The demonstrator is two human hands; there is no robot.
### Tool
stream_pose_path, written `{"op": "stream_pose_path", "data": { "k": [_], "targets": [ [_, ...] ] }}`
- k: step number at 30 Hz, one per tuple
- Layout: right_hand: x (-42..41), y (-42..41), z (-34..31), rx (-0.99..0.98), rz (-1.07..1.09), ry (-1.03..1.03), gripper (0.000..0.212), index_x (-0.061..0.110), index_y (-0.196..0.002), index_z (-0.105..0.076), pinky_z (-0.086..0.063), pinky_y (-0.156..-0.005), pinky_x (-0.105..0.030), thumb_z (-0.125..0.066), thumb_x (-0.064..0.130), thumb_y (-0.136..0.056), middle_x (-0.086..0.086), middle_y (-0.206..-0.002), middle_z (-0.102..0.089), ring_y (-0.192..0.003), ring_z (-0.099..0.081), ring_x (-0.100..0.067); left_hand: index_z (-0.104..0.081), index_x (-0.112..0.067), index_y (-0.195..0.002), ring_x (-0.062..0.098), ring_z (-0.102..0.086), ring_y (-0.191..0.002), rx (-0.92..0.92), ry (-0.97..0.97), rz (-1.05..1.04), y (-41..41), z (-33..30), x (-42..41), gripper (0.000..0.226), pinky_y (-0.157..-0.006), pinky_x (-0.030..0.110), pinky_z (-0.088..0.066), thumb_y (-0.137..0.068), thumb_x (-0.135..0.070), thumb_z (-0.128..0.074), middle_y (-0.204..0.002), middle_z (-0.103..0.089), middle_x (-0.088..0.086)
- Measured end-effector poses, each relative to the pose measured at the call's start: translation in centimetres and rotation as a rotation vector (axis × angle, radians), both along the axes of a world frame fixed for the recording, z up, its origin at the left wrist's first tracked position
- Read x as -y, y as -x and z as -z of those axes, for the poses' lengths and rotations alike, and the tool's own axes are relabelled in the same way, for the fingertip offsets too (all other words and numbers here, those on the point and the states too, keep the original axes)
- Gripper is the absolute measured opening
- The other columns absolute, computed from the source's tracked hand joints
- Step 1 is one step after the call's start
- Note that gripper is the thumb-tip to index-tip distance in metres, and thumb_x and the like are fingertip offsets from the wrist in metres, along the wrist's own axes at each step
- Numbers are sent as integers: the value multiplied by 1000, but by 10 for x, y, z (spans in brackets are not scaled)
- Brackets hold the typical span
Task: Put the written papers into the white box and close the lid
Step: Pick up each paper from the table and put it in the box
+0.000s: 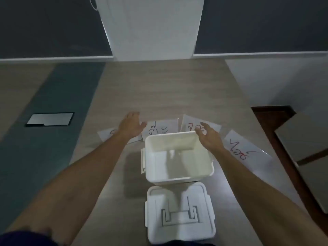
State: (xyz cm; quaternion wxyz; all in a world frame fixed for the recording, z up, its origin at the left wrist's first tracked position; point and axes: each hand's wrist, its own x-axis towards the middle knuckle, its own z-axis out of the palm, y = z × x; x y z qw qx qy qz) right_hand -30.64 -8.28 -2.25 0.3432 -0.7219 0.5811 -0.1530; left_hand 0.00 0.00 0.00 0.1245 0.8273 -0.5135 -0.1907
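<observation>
The white box (179,180) stands open and empty in the middle of the wooden table. Its lid (180,233) lies flat just in front of it, handle side up. Several written papers fan out behind the box: one at far left (106,134) under my forearm, one with dark writing (163,127), one with red writing (190,124), and one at the right (243,148). My left hand (130,126) hovers open over the left papers. My right hand (207,135) is open above the box's far right corner, over the red-written paper.
A dark phone or tablet (50,119) lies on the grey strip at the left. The table's right edge (262,125) drops to a dark floor with cardboard pieces (305,137). A white pillar (150,27) rises behind the table.
</observation>
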Motion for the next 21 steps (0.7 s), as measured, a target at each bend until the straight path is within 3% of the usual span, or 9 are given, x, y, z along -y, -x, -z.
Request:
{"op": "stream_pose_path", "data": {
  "k": [5, 9, 14, 17, 21],
  "targets": [
    [-31, 29, 24, 232, 66, -81, 45, 28, -146, -42, -45, -97, -40, -41, 40, -103, -8, -141, -55, -122, -56, -27, -34, -5, -146, 35, -33, -139, 131, -111, -87, -47, 17, -24, 75, -114, 42, -29, -89, -46, -60, -151, -37, 19],
    [-34, 24, 29, 374, 88, -120, 42, 27, -146, -44, -40, -103, -34, -40, 31, -105, 1, -146, -49, -130, -46, -17, -48, -9, -136, 38, -53, -119, 152, -224, -103, -72, 28, -35, 67, -99, 43, -45, -81, -38, -73, -132, -57, 20],
    [-34, 16, 31, 395, 102, -145, 42, 26, -147, -43, -31, -110, -29, -40, 28, -105, 6, -149, -45, -135, -38, -9, -56, -12, -124, 38, -62, -105, 141, -198, -115, -84, 38, -33, 31, -85, 41, -50, -94, -16, -55, -118, -65, 22],
    [-33, 13, 34, 407, 118, -145, 41, 27, -145, -45, -30, -109, -26, -41, 29, -105, 7, -148, -47, -134, -38, -6, -58, -14, -119, 39, -65, -97, 174, -181, -119, -89, 43, -34, 32, -77, 40, -50, -89, -2, -51, -110, -68, 22],
    [-33, 9, 42, 406, 119, -136, 39, 33, -143, -47, -33, -112, -31, -41, 31, -104, 9, -145, -50, -131, -42, -6, -60, -15, -111, 38, -66, -86, 170, -134, -161, -94, 47, -44, 30, -64, 35, -48, -88, 1, -50, -101, -71, 20]
  ]
}}
